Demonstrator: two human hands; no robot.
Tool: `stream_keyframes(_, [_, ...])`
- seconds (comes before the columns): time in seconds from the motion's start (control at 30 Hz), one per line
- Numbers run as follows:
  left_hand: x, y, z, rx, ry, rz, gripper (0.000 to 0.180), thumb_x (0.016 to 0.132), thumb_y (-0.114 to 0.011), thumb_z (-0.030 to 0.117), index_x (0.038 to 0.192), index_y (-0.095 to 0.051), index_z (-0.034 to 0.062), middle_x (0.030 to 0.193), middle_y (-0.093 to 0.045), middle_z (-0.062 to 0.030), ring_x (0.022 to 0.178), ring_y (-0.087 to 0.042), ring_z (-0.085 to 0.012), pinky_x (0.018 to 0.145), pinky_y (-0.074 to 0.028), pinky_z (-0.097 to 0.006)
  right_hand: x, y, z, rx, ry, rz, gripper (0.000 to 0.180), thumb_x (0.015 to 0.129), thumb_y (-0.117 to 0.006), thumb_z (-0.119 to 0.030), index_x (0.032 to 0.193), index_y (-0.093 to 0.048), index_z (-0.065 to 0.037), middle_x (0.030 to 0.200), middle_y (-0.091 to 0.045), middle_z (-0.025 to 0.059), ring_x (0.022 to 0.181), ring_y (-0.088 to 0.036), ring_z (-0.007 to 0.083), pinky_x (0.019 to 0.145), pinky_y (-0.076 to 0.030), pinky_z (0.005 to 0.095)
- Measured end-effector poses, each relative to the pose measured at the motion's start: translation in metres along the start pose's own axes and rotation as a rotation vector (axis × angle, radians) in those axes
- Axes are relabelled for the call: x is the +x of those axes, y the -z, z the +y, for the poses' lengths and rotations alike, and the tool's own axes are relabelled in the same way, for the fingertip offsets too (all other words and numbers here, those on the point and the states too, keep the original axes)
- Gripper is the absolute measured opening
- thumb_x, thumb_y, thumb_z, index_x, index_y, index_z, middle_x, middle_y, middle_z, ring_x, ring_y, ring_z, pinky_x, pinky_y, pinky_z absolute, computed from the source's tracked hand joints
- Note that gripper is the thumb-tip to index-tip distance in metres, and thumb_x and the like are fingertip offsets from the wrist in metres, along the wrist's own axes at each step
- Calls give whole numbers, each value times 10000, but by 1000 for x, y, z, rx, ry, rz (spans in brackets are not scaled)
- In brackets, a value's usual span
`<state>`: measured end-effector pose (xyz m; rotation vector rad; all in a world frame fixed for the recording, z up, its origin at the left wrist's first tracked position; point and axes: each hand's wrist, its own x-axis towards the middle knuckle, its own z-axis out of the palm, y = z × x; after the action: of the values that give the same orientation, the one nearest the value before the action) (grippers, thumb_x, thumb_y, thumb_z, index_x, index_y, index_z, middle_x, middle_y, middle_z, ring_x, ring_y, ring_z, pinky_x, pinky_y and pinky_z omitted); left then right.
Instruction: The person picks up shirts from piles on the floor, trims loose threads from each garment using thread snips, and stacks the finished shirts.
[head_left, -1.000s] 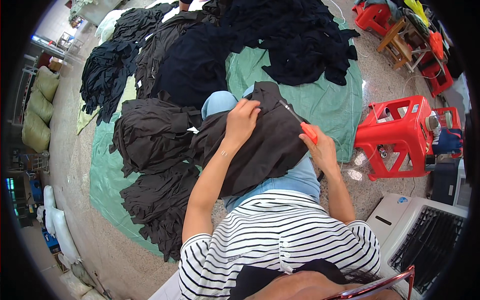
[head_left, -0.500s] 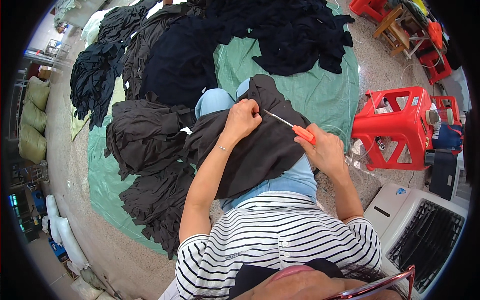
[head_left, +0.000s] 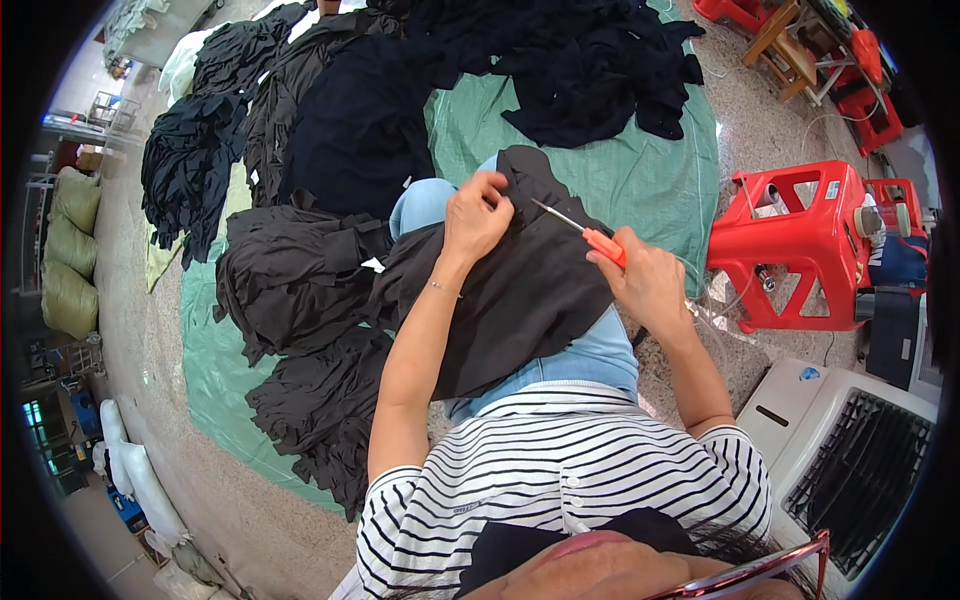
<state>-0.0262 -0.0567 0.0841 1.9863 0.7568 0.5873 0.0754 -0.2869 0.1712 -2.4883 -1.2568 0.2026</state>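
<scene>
A dark grey-brown garment (head_left: 530,290) lies across my lap over light blue jeans. Above its upper left part is my left hand (head_left: 478,218), its fingers loosely bent and apart, with nothing visible in them. My right hand (head_left: 648,285) is closed around the orange handle of a tool with a thin metal shaft (head_left: 603,247). The shaft points up and left, its tip over the cloth, a short way right of my left fingers. Whether the tip touches the fabric I cannot tell.
Crumpled dark grey garments (head_left: 300,270) are heaped left of my lap on a green sheet (head_left: 470,115). Navy garments (head_left: 590,85) spread out ahead. At my right stand a red plastic stool (head_left: 790,250) and a white appliance with a black grille (head_left: 790,400). Stuffed sacks (head_left: 72,250) line the far left.
My left hand has moved slightly up and left, its fingers loosening from a pinch at the cloth. The tool in my right hand has shifted slightly; its tip is farther from my left fingers.
</scene>
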Motion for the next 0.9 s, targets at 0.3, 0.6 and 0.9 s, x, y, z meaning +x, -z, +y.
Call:
stream_keyframes(0.3, [21,-13,-16,170,-44,9,162,745,-679,89,886,-695,10,730,-661,-110,710,-646,-257,691,-527,-370,21,-4,-7,41,16,56,397,891,-674,-419,854,-535,-50,692,-655,153,622,-648,378,529,-483,463])
stream_keyframes(0.6, [16,-11,-13,-50,-15,73,137,744,-694,29,877,-686,-4,774,-700,-122,679,-688,-201,678,-546,-311,32,-10,-13,28,23,20,416,897,-659,-436,830,-541,-43,648,-644,166,610,-654,377,524,-491,470])
stream_keyframes(0.9, [7,-19,-3,83,-93,107,98,774,-672,24,869,-648,24,794,-638,-90,733,-652,-250,681,-525,-361,23,-4,-1,59,-111,113,402,897,-662,-441,860,-550,-57,663,-650,181,625,-647,406,534,-475,495])
